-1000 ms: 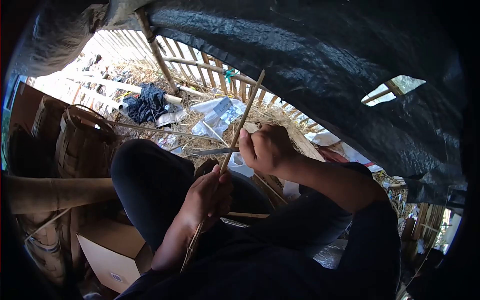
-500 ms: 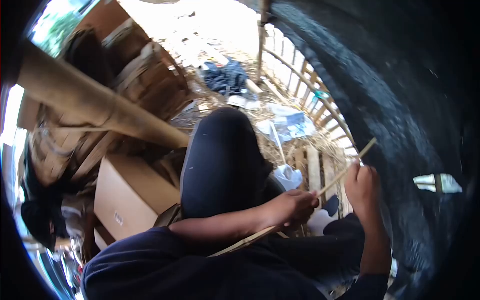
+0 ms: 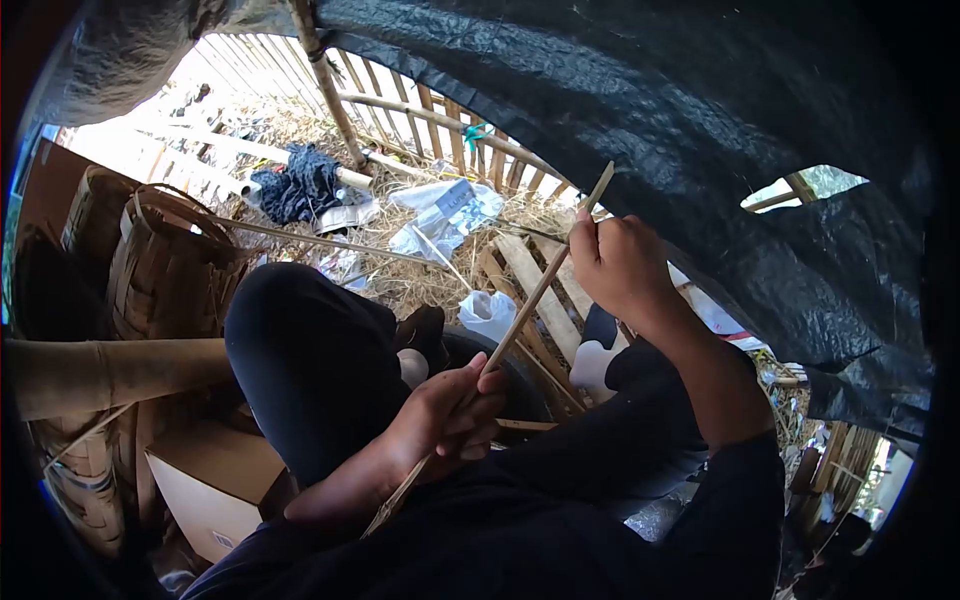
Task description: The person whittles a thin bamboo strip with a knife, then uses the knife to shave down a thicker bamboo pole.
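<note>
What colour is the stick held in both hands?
Pale tan stick, like split bamboo; the head view shows it best.

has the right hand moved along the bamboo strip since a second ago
Yes. The right hand has slid up the bamboo strip toward its tip, away from the white bag.

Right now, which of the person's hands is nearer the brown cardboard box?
Left. The left hand grips the thin bamboo strip just up-right of the brown cardboard box; the right hand holds the strip's upper end, much farther up and right.
</note>
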Available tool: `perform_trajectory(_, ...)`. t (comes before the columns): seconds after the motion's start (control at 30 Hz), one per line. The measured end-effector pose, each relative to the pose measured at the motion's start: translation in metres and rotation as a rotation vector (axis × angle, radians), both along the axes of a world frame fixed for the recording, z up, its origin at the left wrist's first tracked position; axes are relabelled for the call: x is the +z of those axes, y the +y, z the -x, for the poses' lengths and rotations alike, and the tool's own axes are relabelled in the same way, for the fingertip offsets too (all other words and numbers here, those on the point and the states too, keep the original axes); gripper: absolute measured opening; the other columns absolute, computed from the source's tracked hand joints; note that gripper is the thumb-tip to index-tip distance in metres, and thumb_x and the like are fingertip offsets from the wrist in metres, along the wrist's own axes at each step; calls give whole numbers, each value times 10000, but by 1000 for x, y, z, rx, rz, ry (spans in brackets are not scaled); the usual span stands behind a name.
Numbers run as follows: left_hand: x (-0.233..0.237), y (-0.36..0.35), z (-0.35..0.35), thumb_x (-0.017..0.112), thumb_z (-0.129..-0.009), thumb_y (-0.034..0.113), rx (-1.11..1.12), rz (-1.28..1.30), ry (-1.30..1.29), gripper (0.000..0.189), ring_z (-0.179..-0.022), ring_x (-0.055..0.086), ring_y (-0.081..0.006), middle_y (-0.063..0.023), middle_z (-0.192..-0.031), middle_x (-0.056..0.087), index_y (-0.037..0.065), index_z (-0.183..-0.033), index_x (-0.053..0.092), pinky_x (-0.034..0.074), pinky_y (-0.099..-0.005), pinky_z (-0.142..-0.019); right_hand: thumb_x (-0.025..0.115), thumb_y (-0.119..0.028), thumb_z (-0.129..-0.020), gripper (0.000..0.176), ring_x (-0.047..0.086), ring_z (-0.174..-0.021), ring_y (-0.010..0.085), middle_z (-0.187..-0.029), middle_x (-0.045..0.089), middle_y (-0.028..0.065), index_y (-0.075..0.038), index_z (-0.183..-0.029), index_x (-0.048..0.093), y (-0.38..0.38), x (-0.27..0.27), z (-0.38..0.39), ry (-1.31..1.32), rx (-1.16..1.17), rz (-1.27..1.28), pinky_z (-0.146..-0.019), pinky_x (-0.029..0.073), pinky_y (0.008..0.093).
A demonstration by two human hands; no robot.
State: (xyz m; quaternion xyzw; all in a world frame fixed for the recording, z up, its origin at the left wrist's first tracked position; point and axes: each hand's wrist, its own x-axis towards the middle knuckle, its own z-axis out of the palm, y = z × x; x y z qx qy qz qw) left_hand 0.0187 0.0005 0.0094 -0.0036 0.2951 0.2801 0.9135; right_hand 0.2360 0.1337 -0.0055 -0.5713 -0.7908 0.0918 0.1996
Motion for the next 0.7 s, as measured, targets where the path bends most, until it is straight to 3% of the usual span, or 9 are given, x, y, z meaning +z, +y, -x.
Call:
perform_trajectory(0.13,-7,-9,2,290,-1054,416,-57,-11,-86,334,-392,247,-64,67,-524,314,176,-873,435,205,-212,-405,499,-317,-968,558,584,-418,334,-455,541,160,-16,-505,579,-10,35,-5,-78,-42,105,-465,482,421)
perform_trajectory(0.2,-6,-11,1,274,-1058,409,-107,-9,-130,345,-384,247,-71,60,-511,314,166,-877,439,216,-214,-403,594,-373,-934,468,617,-497,346,-517,579,162,-6,-644,623,-15,60,-5,-69,-133,71,-510,466,413)
perform_trajectory(0.23,-6,-12,1,274,-1058,409,-114,-9,-139,345,-384,247,-71,60,-511,314,166,-877,439,216,-214,-403,667,-424,-883,412,629,-500,295,-529,597,115,-19,-811,650,-17,65,-13,-40,-30,-17,-524,470,370)
perform_trajectory(0.27,-7,-12,1,266,-1058,406,-106,9,-154,349,-380,257,-74,59,-510,323,164,-879,442,220,-215,-401,667,-424,-883,412,629,-500,295,-529,597,115,-19,-811,650,-17,70,-19,-48,-34,-17,-524,470,370)
perform_trajectory(0.33,-8,-13,1,259,-1059,403,-104,34,-170,353,-377,266,-76,57,-509,332,162,-880,445,223,-216,-398,701,-449,-850,424,646,-532,264,-540,605,89,-37,-931,646,-15,77,-28,4,361,125,-549,479,374)
perform_trajectory(0.43,-10,-14,1,251,-1059,394,-79,30,-207,364,-371,293,-73,54,-503,338,155,-858,439,224,-220,-386,742,-292,-770,223,656,-582,273,-565,617,79,-82,-817,682,-7,60,-37,-162,418,150,-580,489,388)
perform_trajectory(0.5,-12,-14,-5,264,-1047,398,-203,-227,111,395,-386,396,-100,-3,-559,434,88,-966,494,304,-218,-399,720,-187,-692,70,648,-594,283,-588,627,95,-124,-709,693,-4,54,-42,-225,490,269,-604,492,393)
perform_trajectory(0.63,4,-6,-12,366,-1032,381,-299,-480,409,454,-527,525,-106,-60,-754,565,-12,-1217,498,404,-209,-477,706,-220,-715,77,646,-595,285,-597,631,110,-142,-713,709,-5,51,-45,-340,565,228,-607,493,397)
perform_trajectory(0.7,8,-6,-17,418,-1025,337,-345,-570,470,443,-615,541,-97,-57,-823,577,-21,-1282,465,427,-212,-536,721,-256,-741,161,666,-637,303,-662,664,107,-100,-704,713,-5,50,-45,-302,533,424,-648,525,409)
